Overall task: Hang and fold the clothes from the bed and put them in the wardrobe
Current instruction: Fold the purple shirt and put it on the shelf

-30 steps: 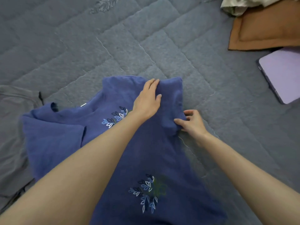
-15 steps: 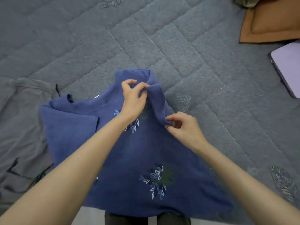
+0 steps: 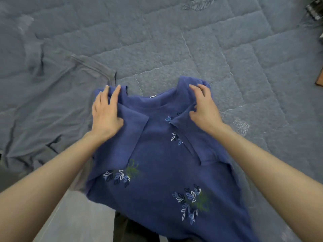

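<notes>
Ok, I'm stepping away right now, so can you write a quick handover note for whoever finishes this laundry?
Left hand: flat on one shoulder of the blue shirt.
Right hand: resting on the other shoulder, holding nothing.
The shirt lies front up on the bed.
Done: both sleeves folded inward.
Left: fold the shirt's body, then handle the grey garment lying unfolded beside it. Put both in the wardrobe, which is out of view.

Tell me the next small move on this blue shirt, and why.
Probably fold the lower half up toward the collar. Both sleeves already lie folded in over the blue shirt, the left hand and right hand rest on its shoulders, and that half hangs off the bed edge.
</notes>
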Tool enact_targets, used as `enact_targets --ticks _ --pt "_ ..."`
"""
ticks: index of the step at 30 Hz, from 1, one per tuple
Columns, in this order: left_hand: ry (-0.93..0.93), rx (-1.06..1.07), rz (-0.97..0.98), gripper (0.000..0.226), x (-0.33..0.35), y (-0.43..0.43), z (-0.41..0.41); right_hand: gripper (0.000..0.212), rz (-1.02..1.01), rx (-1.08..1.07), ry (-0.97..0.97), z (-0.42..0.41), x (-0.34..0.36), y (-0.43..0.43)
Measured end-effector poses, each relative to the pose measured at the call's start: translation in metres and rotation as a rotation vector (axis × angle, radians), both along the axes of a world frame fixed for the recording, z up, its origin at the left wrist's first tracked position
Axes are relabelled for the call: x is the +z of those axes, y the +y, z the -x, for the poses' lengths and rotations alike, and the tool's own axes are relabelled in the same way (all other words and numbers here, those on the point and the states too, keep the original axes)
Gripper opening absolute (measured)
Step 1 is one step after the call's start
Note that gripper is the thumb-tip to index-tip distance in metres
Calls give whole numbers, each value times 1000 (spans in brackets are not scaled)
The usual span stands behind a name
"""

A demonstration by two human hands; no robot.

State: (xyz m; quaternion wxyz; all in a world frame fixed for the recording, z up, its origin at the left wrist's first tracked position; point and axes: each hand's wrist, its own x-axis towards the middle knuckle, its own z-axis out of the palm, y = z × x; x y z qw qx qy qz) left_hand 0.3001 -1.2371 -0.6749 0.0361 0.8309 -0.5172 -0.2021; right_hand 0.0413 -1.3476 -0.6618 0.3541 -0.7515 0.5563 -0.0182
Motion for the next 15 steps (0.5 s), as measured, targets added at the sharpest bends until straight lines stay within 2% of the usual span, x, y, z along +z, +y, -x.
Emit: enact_targets --ticks 3,5,7,9,12,15 --pt "-8 6 -116 100 -9 -17 -18 88 -65 55 174 -19 -9 -28" --pt "-20 24 -149 96 -14 -27 -24 94 -125 7 258 -26 -15 -40" --pt "-60 23 -153 92 -16 -32 -28 91 -134 -59 296 -30 -20 -44" --pt "-122 -28 -134 80 -14 -32 -29 71 -97 -63 324 -28 -23 -43" --pt "-158 -148 -30 50 -6 -21 -28 23 4 -6 326 -20 -16 -32" --pt "-161 -235 85 38 10 -6 -23 3 113 -77 224 -6 -2 -20"
